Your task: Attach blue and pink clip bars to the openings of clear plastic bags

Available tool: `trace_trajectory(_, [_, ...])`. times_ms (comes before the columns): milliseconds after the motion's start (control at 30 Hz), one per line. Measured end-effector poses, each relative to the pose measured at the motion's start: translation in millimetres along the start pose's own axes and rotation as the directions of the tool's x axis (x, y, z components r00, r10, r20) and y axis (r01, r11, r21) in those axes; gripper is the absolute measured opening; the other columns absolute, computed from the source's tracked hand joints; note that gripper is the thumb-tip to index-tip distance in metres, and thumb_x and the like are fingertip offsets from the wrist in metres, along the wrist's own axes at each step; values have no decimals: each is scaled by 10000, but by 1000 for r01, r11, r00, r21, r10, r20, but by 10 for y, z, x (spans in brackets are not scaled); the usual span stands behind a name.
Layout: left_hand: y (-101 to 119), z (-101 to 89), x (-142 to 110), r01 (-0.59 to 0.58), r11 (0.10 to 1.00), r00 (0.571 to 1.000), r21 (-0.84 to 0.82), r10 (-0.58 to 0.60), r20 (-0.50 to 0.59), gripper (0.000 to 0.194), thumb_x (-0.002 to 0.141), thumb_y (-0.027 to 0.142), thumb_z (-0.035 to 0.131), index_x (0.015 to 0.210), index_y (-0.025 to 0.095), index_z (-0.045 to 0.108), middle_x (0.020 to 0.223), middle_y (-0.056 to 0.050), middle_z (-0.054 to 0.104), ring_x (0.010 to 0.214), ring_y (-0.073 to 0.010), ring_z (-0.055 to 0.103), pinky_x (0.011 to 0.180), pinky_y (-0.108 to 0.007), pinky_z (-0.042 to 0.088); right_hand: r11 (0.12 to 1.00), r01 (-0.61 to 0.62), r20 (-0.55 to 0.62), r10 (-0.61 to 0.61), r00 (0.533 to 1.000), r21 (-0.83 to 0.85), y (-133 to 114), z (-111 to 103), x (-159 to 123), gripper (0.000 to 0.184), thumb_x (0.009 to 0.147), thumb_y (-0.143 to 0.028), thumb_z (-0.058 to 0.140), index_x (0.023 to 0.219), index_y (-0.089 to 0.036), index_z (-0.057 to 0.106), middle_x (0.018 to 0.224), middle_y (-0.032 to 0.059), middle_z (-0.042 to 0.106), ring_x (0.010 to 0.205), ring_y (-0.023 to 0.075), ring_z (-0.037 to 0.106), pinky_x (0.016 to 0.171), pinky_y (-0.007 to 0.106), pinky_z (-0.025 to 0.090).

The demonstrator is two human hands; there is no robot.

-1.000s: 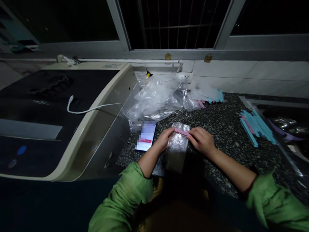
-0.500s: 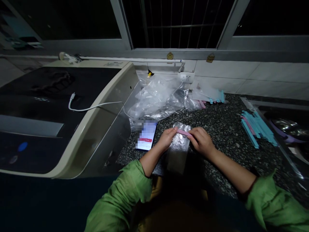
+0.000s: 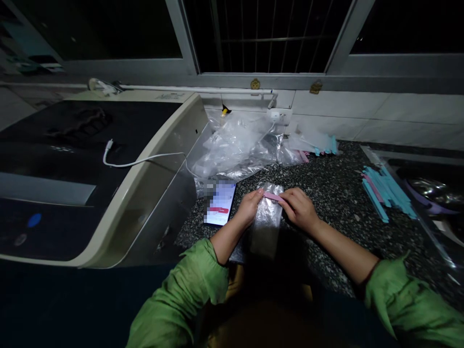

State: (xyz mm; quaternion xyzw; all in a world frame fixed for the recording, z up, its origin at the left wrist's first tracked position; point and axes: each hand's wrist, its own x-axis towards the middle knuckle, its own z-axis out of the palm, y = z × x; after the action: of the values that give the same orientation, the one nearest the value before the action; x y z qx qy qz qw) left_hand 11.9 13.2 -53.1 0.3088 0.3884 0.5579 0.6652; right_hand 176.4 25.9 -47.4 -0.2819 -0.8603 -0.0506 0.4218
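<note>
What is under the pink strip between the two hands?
A clear plastic bag shows below the pink strip. Whatever the left hand and right hand cover at the strip's ends can't be seen.

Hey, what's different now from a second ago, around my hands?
Only a small shift: your left hand and right hand have moved slightly left, along with the pink strip and clear plastic bag. Nothing was newly grasped or let go; both hands still hold the strip. The phone, white cable and loose blue strips stayed put.
</note>
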Motion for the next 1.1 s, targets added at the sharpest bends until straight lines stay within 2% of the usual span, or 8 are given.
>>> trace_trajectory(167, [-4,9,-5,12,1000,1000,-23,-12,-11,453,474,532,746,596,131,575,494,27,562,443,-78,444,497,-223,322,1000,-4,6,4,1000,0,1,-13,-4,124,824,-155,523,924,-182,592,752,62,576,710,173,518,625,313,463])
trace_trajectory(367, [-12,3,-4,12,1000,1000,-24,-12,-20,435,502,514,741,594,128,561,494,29,541,453,-76,436,505,-221,319,1000,17,-16,-17,1000,2,0,-16,-4,129,818,-149,528,926,-164,597,746,70,582,708,173,517,628,314,465])
trace_trajectory(567, [-14,13,-5,41,998,998,-55,-43,-36,478,430,532,766,574,133,544,473,39,531,433,-72,430,497,-221,326,1000,13,-14,-13,1000,-3,-13,-34,10,124,818,-146,530,914,-180,599,738,60,580,698,168,520,615,309,458])
trace_trajectory(767, [-6,20,0,51,997,997,-64,-54,-46,434,487,500,755,583,132,547,480,32,535,439,-80,443,504,-229,333,1000,15,-14,-15,1000,-4,-9,-29,14,126,819,-148,530,918,-176,602,740,64,584,699,170,525,618,316,465])
trace_trajectory(1100, [17,57,-1,70,995,993,-73,-76,-87,409,493,477,763,576,125,573,482,23,551,449,-90,468,528,-239,360,1000,3,-34,-2,999,25,0,-32,20,135,811,-138,537,927,-172,599,739,64,580,706,171,521,627,318,461])
